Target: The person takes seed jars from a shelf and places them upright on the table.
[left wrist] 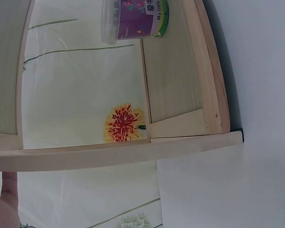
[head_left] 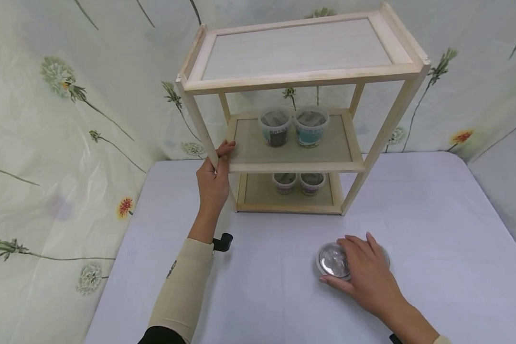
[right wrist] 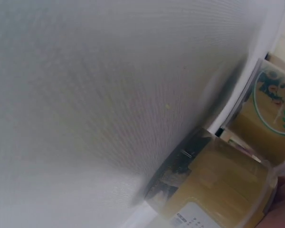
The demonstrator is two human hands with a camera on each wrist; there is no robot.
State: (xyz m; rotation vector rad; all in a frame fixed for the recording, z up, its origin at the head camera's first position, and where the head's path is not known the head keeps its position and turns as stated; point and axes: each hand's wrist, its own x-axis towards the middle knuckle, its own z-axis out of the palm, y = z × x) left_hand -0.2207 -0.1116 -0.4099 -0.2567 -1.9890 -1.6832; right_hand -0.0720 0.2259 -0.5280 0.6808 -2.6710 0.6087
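A light wooden shelf rack (head_left: 301, 167) stands on the table. My left hand (head_left: 215, 177) grips its left front post at the middle shelf, fingers reaching behind the wood. In the left wrist view, part of that hand (left wrist: 4, 204) shows beside the post (left wrist: 109, 154). At the front right, my right hand (head_left: 365, 272) holds a clear round tub (head_left: 333, 260) from above, thumb on the near side and fingers on the far side. A second tub (head_left: 386, 255) lies mostly hidden under the hand. The right wrist view shows both tubs (right wrist: 218, 180) side by side, with yellowish bands.
Two tubs with dark and blue labels (head_left: 293, 126) stand on the middle shelf. Two smaller tubs (head_left: 298, 183) sit on the bottom shelf; one purple-labelled tub (left wrist: 137, 19) shows in the left wrist view. A white cloth (head_left: 275, 277) covers the table. Floral sheeting (head_left: 69, 143) hangs behind.
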